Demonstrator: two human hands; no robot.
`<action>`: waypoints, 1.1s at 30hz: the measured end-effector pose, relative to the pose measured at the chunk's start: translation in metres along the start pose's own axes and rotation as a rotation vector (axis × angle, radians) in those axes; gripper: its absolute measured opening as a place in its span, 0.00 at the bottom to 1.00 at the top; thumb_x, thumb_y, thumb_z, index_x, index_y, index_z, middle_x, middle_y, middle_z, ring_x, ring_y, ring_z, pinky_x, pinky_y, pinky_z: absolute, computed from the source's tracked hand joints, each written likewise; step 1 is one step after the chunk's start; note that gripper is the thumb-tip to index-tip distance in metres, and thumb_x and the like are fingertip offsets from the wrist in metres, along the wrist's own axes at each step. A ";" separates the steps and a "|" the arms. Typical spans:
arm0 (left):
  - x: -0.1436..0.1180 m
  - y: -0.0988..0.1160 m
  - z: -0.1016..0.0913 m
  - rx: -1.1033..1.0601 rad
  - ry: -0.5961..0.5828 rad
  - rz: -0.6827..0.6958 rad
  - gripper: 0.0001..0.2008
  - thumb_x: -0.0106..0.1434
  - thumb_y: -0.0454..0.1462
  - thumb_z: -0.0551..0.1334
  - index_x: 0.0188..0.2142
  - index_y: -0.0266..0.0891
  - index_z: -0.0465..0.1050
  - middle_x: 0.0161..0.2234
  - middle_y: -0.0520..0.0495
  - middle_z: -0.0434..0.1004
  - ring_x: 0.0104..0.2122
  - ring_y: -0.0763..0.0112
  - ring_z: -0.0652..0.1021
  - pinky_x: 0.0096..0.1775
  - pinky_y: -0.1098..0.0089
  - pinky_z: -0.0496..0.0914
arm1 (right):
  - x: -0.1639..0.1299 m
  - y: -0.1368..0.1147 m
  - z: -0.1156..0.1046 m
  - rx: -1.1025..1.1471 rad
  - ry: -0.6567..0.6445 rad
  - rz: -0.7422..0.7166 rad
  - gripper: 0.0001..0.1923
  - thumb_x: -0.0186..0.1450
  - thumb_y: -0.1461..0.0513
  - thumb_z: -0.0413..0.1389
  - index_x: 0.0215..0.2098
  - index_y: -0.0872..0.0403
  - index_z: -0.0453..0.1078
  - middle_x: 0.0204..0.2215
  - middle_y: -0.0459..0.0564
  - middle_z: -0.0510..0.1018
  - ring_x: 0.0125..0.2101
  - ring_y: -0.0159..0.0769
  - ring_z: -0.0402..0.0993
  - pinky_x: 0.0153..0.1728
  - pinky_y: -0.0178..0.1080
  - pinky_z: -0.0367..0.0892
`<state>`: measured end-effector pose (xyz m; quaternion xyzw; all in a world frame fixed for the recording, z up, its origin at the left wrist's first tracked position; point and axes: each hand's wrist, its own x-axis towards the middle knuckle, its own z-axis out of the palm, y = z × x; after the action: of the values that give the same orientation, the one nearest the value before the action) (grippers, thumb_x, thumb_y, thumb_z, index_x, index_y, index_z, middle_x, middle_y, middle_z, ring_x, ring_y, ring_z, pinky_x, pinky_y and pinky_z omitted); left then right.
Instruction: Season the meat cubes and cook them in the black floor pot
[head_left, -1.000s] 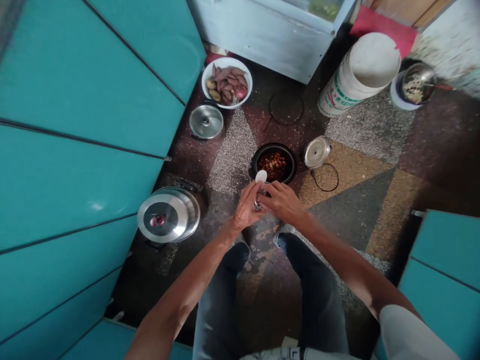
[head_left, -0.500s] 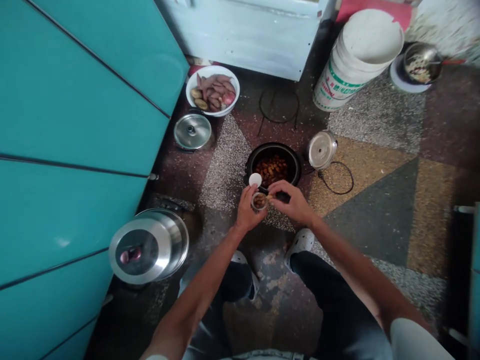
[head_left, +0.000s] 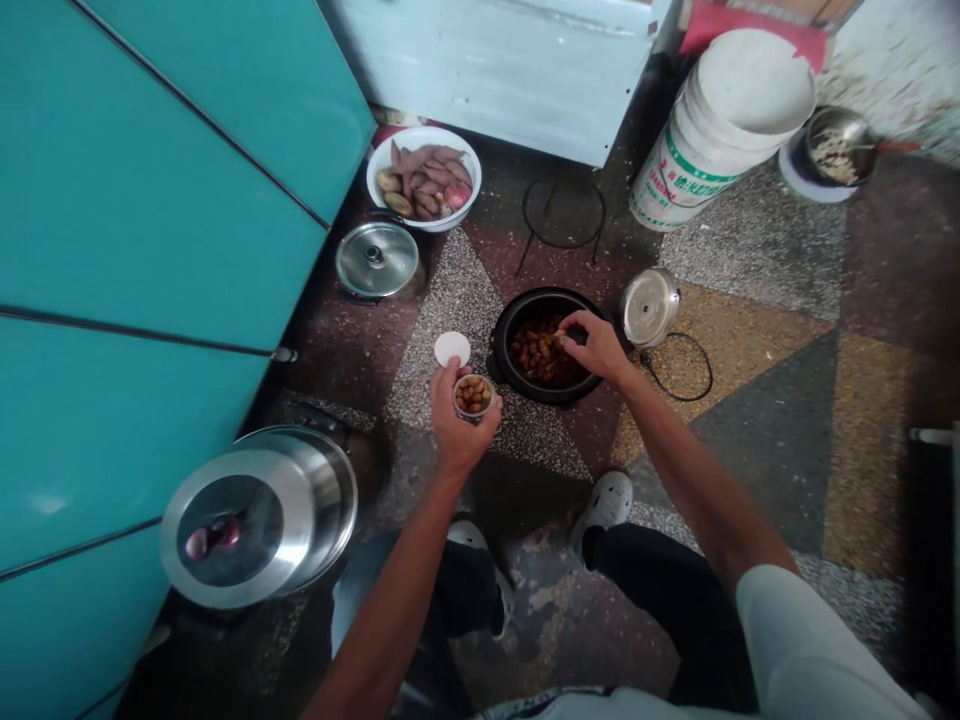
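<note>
1. My left hand (head_left: 459, 425) was wrapped around a small cup (head_left: 474, 396), fingers curled about its wall from below, holding it upright just left of the black pot (head_left: 504, 345). The cup was full of brown pieces, and its round white lid (head_left: 452, 348) stood up behind it, apparently still hinged to the rim or pinched by my fingertips; I could not tell which.

2. My right hand (head_left: 594, 345) reached over the pot's far right rim, fingers bunched in a pinch on one brown piece (head_left: 559, 337) above the heap of food inside. The pot stood on the speckled floor (head_left: 750, 250).

3. Just right of the pot a small metal lid (head_left: 649, 306) lay tilted beside a looped black cord (head_left: 675, 365). Further out were a lidded steel pot (head_left: 376, 259), a white bowl of sweet potatoes (head_left: 424, 177), a big steel pot (head_left: 259, 515) at the teal cabinet (head_left: 150, 250), and a white bucket (head_left: 720, 120).

4. What the brown pieces were I could not make out. The right fingertips hid most of the pinched piece, and the metal bowl (head_left: 840, 145) at top right was blurred.

5. Half a second earlier both hands met over the cup, in front of the pot; by this moment the right hand had gone into the pot and the left had carried the cup off to the left. The cup looked fuller.
</note>
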<state>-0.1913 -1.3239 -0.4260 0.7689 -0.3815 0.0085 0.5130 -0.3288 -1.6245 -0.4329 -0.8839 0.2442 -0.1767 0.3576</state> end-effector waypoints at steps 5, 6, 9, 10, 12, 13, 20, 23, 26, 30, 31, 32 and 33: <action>0.010 -0.001 0.005 -0.023 -0.018 -0.006 0.43 0.68 0.45 0.74 0.77 0.41 0.61 0.65 0.32 0.73 0.57 0.52 0.83 0.62 0.50 0.81 | -0.012 0.002 -0.002 -0.162 0.114 -0.067 0.09 0.73 0.58 0.61 0.49 0.49 0.79 0.49 0.56 0.85 0.51 0.50 0.80 0.57 0.53 0.76; 0.012 -0.002 0.007 -0.023 -0.018 0.001 0.43 0.68 0.45 0.74 0.77 0.41 0.61 0.65 0.32 0.74 0.57 0.52 0.83 0.62 0.50 0.81 | -0.015 0.004 0.000 -0.188 0.126 -0.065 0.10 0.73 0.58 0.61 0.50 0.49 0.79 0.49 0.56 0.84 0.52 0.50 0.80 0.58 0.53 0.76; 0.020 -0.006 0.017 -0.036 -0.019 0.038 0.44 0.68 0.45 0.73 0.78 0.42 0.61 0.65 0.33 0.74 0.58 0.52 0.83 0.62 0.50 0.81 | -0.023 0.012 0.007 -0.239 0.152 -0.044 0.10 0.73 0.58 0.60 0.50 0.50 0.80 0.50 0.58 0.84 0.52 0.52 0.79 0.57 0.55 0.76; 0.023 -0.007 0.019 -0.037 -0.021 0.053 0.44 0.68 0.45 0.73 0.78 0.43 0.61 0.65 0.33 0.74 0.58 0.52 0.82 0.62 0.50 0.81 | -0.025 0.014 0.010 -0.245 0.160 -0.035 0.10 0.74 0.58 0.60 0.50 0.49 0.80 0.50 0.58 0.84 0.52 0.53 0.79 0.57 0.55 0.77; 0.028 -0.010 0.024 -0.037 -0.023 0.081 0.44 0.68 0.46 0.73 0.78 0.43 0.60 0.65 0.34 0.74 0.59 0.53 0.82 0.63 0.50 0.80 | -0.030 0.017 0.012 -0.248 0.174 -0.022 0.10 0.74 0.58 0.60 0.50 0.49 0.80 0.50 0.58 0.84 0.52 0.53 0.79 0.57 0.56 0.77; 0.031 -0.011 0.026 -0.040 -0.019 0.094 0.44 0.68 0.46 0.73 0.78 0.43 0.60 0.65 0.34 0.73 0.59 0.53 0.82 0.63 0.49 0.80 | -0.033 0.018 0.013 -0.248 0.184 -0.017 0.09 0.74 0.58 0.60 0.50 0.49 0.80 0.50 0.58 0.84 0.52 0.53 0.79 0.57 0.56 0.77; 0.051 -0.018 0.041 -0.089 -0.012 0.118 0.45 0.68 0.47 0.72 0.79 0.46 0.58 0.71 0.33 0.70 0.60 0.52 0.82 0.65 0.49 0.79 | -0.050 0.006 0.005 -0.139 0.275 -0.028 0.09 0.72 0.59 0.62 0.49 0.48 0.80 0.48 0.55 0.85 0.50 0.50 0.81 0.57 0.55 0.77; 0.057 -0.021 0.051 -0.105 0.008 0.142 0.46 0.68 0.48 0.73 0.79 0.46 0.58 0.71 0.33 0.69 0.61 0.51 0.82 0.66 0.47 0.79 | -0.054 0.000 0.004 -0.064 0.321 -0.021 0.08 0.72 0.59 0.62 0.49 0.48 0.80 0.47 0.53 0.86 0.48 0.48 0.82 0.56 0.53 0.77; 0.061 -0.026 0.060 -0.130 0.011 0.182 0.46 0.68 0.48 0.73 0.79 0.45 0.58 0.71 0.33 0.69 0.62 0.50 0.81 0.66 0.46 0.78 | -0.059 -0.005 0.003 -0.046 0.359 -0.007 0.09 0.72 0.59 0.62 0.49 0.48 0.79 0.47 0.53 0.86 0.48 0.48 0.82 0.57 0.53 0.77; 0.065 -0.035 0.070 -0.158 -0.001 0.192 0.46 0.69 0.50 0.72 0.79 0.44 0.57 0.72 0.33 0.67 0.65 0.48 0.79 0.67 0.47 0.77 | -0.065 -0.009 -0.001 -0.078 0.374 0.007 0.09 0.74 0.57 0.62 0.50 0.47 0.79 0.48 0.53 0.86 0.49 0.48 0.82 0.58 0.55 0.77; 0.066 -0.036 0.072 -0.160 -0.003 0.190 0.46 0.69 0.51 0.72 0.79 0.44 0.57 0.72 0.32 0.67 0.65 0.48 0.79 0.68 0.47 0.76 | -0.065 -0.010 -0.001 -0.086 0.380 0.011 0.09 0.74 0.57 0.62 0.51 0.47 0.79 0.48 0.54 0.86 0.50 0.48 0.82 0.58 0.55 0.77; 0.067 -0.037 0.074 -0.159 -0.004 0.187 0.46 0.69 0.51 0.73 0.79 0.44 0.57 0.72 0.32 0.67 0.66 0.47 0.78 0.69 0.46 0.76 | -0.066 -0.010 0.001 -0.092 0.388 0.016 0.09 0.74 0.57 0.62 0.51 0.47 0.80 0.48 0.54 0.86 0.50 0.48 0.82 0.59 0.55 0.77; 0.068 -0.038 0.075 -0.155 -0.006 0.183 0.46 0.69 0.51 0.73 0.79 0.43 0.58 0.72 0.32 0.67 0.67 0.47 0.77 0.69 0.46 0.75 | -0.066 -0.010 0.003 -0.096 0.397 0.020 0.09 0.74 0.56 0.62 0.51 0.47 0.80 0.48 0.54 0.86 0.50 0.49 0.82 0.59 0.55 0.78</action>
<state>-0.1490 -1.4159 -0.4638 0.6889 -0.4511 0.0233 0.5669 -0.3783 -1.5801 -0.4367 -0.8452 0.3271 -0.3321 0.2615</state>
